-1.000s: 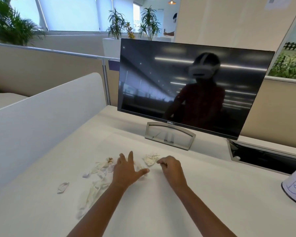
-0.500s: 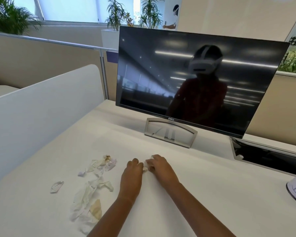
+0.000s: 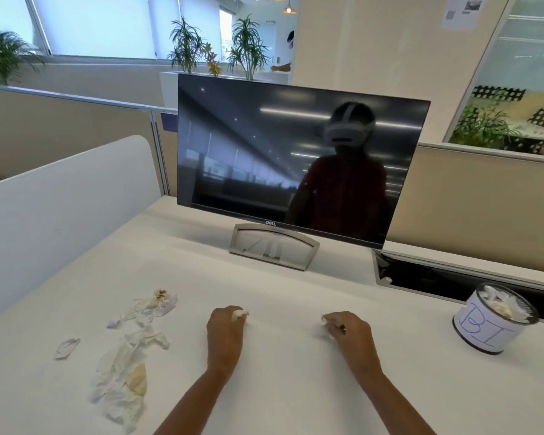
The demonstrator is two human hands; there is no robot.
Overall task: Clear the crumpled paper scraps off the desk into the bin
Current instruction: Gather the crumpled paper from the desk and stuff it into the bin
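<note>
Several crumpled white paper scraps (image 3: 129,353) lie on the white desk (image 3: 283,387) at the left, with one small scrap (image 3: 66,347) apart from the pile. My left hand (image 3: 225,332) rests on the desk with its fingers curled round a small scrap (image 3: 240,313). My right hand (image 3: 350,332) pinches another small scrap (image 3: 328,328) at the desk's middle. The bin (image 3: 492,321), a small round container with blue lettering, stands at the right and holds crumpled paper.
A dark monitor (image 3: 296,158) on a silver stand (image 3: 274,246) rises behind my hands. A white divider panel (image 3: 60,208) runs along the left. A dark recessed cable tray (image 3: 453,277) lies behind the bin.
My hands were together over one scrap near the middle; they have moved apart, the right hand going rightward toward the bin, each with a scrap. The bin has come into view.
</note>
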